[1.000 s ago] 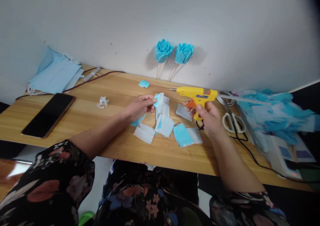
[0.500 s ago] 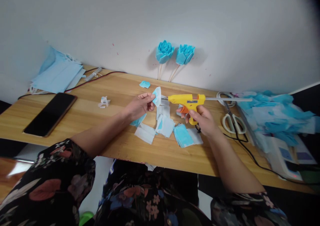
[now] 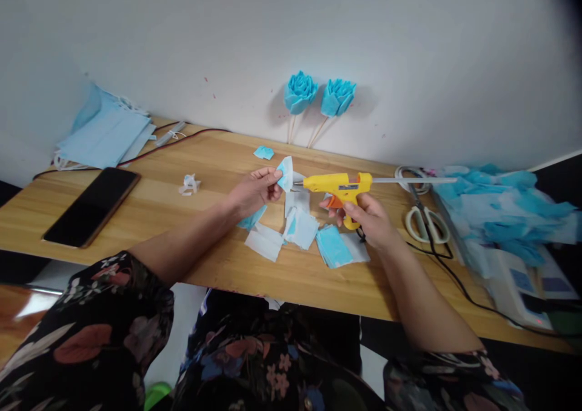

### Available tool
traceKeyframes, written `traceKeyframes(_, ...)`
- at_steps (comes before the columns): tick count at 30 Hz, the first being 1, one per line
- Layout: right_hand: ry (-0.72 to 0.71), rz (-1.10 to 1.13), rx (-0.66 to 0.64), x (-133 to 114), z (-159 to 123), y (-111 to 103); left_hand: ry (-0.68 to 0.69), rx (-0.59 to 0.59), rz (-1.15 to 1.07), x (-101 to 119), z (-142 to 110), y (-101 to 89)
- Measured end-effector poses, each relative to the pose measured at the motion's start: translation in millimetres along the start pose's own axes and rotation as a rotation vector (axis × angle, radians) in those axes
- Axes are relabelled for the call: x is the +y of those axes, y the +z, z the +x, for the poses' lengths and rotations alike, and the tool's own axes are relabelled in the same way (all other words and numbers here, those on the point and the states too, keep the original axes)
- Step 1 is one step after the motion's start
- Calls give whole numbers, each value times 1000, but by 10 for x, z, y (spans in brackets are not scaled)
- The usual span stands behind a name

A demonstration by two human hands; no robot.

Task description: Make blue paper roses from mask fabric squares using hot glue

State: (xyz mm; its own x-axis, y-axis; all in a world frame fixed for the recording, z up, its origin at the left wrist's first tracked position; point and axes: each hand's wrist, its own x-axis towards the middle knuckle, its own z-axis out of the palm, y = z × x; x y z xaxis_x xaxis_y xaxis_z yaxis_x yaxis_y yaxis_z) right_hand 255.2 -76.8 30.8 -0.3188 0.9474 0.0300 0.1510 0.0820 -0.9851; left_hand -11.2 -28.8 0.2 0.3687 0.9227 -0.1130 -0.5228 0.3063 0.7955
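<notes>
Between the thumb and fingers of my left hand (image 3: 260, 188) is pinched a small blue-and-white fabric piece (image 3: 285, 174). My right hand (image 3: 369, 219) grips a yellow hot glue gun (image 3: 334, 183) by its handle, fingers at the orange trigger (image 3: 334, 202). The gun's metal nozzle points left and is at the fabric piece's right edge; whether they touch I cannot tell. A clear glue stick (image 3: 413, 180) juts from the gun's back. Below the hands lie white cut pieces (image 3: 301, 228) and a small stack of blue pieces (image 3: 333, 247).
Two blue fabric flowers (image 3: 301, 93) on sticks lean against the wall. A phone (image 3: 92, 207) and face masks (image 3: 107, 126) lie at the left. Scissors (image 3: 426, 224), a black cord (image 3: 464, 293) and a heap of blue scraps (image 3: 509, 211) are at the right.
My right hand has brought the glue gun left and slightly down, its nozzle now at the fabric piece. My left hand has lifted and turned that piece slightly.
</notes>
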Motion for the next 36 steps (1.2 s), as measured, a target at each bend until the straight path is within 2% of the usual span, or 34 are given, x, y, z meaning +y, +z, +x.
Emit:
traceKeyframes(12,-2,33,0,0,-5,2,1,40,-13,18,-16,23)
traceKeyframes(25,22,-5,10,-16,-14,0,2,41,8,39,-31,48)
traceKeyframes(36,-8,56,-4,-4,-18,0,-8,39,30,28,-23,34)
